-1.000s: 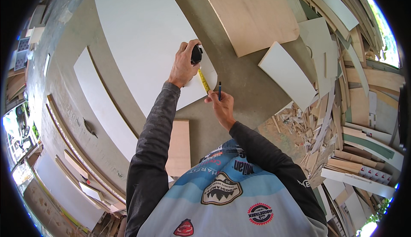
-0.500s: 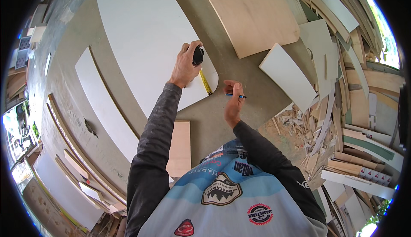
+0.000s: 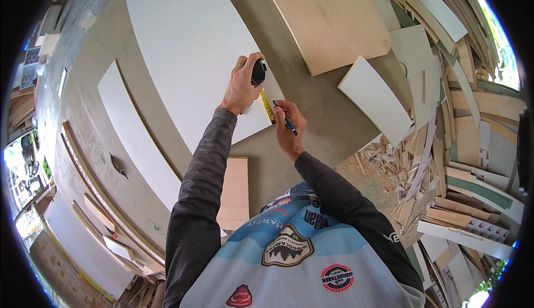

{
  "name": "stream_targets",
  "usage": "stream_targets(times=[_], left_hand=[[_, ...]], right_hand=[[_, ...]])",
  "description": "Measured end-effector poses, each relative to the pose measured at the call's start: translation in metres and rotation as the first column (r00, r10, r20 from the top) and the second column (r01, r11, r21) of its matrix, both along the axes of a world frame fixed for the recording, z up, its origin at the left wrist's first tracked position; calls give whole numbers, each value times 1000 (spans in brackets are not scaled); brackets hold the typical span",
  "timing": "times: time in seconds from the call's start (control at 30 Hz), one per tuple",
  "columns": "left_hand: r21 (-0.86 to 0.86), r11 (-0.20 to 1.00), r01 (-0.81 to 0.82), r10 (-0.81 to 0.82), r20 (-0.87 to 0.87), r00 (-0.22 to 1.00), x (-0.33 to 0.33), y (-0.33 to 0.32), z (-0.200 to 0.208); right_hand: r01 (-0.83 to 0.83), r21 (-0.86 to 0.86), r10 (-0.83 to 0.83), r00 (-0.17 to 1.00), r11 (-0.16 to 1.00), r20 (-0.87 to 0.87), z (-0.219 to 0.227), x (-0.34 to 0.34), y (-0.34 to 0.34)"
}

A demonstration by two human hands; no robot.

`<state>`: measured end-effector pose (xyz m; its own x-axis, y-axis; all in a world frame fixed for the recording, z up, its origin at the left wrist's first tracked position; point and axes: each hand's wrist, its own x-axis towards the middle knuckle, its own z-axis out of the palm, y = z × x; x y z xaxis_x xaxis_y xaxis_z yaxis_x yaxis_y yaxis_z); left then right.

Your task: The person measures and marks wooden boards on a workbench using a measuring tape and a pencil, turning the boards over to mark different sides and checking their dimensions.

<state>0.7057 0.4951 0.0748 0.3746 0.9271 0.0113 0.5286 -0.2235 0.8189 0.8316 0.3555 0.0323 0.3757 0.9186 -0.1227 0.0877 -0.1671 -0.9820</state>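
- I have the left hand (image 3: 239, 88) wrapped around the black tape measure (image 3: 258, 72) over the large white board (image 3: 189, 46), close to its right edge; a steady grip here matters most, since any roll of the case shifts the reading.
- The yellow blade (image 3: 266, 105) runs from the case toward the board's near edge; I want it flat and parallel to the long side, because a slanted blade reads too long.
- Its end lies by that near edge, so I would check that it sits true there before trusting any figure.
- The right hand (image 3: 291, 130), apart from the left but near it, pinches a blue pencil (image 3: 286, 119) just beside the blade, over the board's near right corner.
- From this high fisheye view I cannot tell whether the pencil's tip touches the surface.
- For a clean mark, I would set the tip tight against the blade, light and fine, without nudging it sideways.
- The board rests low on the grey floor (image 3: 328, 105), with a plywood panel (image 3: 328, 21) beyond its right side, so the right wrist has room to work.
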Motion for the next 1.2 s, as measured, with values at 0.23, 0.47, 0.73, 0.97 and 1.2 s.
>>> stream_targets(times=[0.23, 0.47, 0.73, 0.97, 1.2], left_hand=[[-9, 1000, -1, 1, 2, 1000, -1, 0, 0], [-32, 999, 3, -2, 29, 1000, 0, 1, -1], [-25, 1000, 7, -7, 13, 1000, 0, 1, -1], [-8, 1000, 9, -9, -30, 1000, -1, 1, -2], [-20, 1000, 15, -15, 4, 1000, -1, 1, 0]], right_hand=[[-79, 20, 77, 993, 997, 91, 4, 1, 0], [-112, 42, 106, 988, 993, 109, 4, 1, -1], [-127, 66, 117, 983, 990, 142, -1, 1, -1], [-133, 94, 118, 981, 987, 154, -2, 1, -1], [-147, 72, 134, 978, 986, 160, 0, 2, 0]])
